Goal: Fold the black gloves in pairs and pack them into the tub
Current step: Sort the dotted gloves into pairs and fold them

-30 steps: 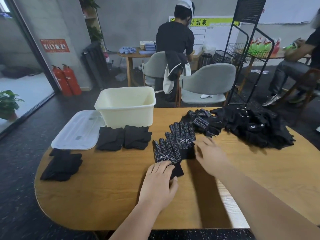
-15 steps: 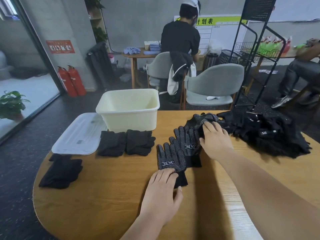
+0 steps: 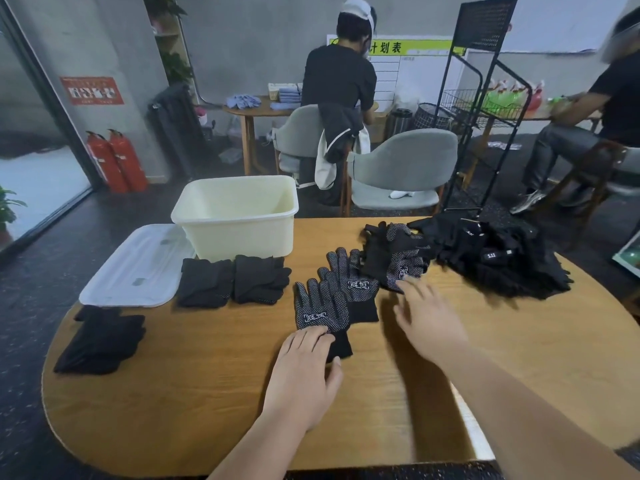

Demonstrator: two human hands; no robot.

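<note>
Two black dotted gloves lie flat, palm up, in the middle of the table: the near glove (image 3: 320, 310) and a second glove (image 3: 349, 280) just behind it. My left hand (image 3: 304, 372) rests flat on the near glove's cuff. My right hand (image 3: 427, 315) hovers open and blurred just right of them, holding nothing. Behind it lie a few loose dotted gloves (image 3: 394, 254) and a big heap of black gloves (image 3: 495, 258). The cream tub (image 3: 239, 216) stands empty at the back left. Two folded pairs (image 3: 235, 280) lie in front of it, and another folded stack (image 3: 102, 339) sits at the left edge.
The tub's white lid (image 3: 138, 266) lies left of the tub. Beyond the wooden table (image 3: 214, 393) stand grey chairs (image 3: 405, 168), a black wire rack (image 3: 481, 109) and two people at other tables. Red fire extinguishers (image 3: 116, 161) stand by the wall.
My right hand has drawn back from the loose dotted gloves toward me, empty. My left hand has stayed on the near glove's cuff.
</note>
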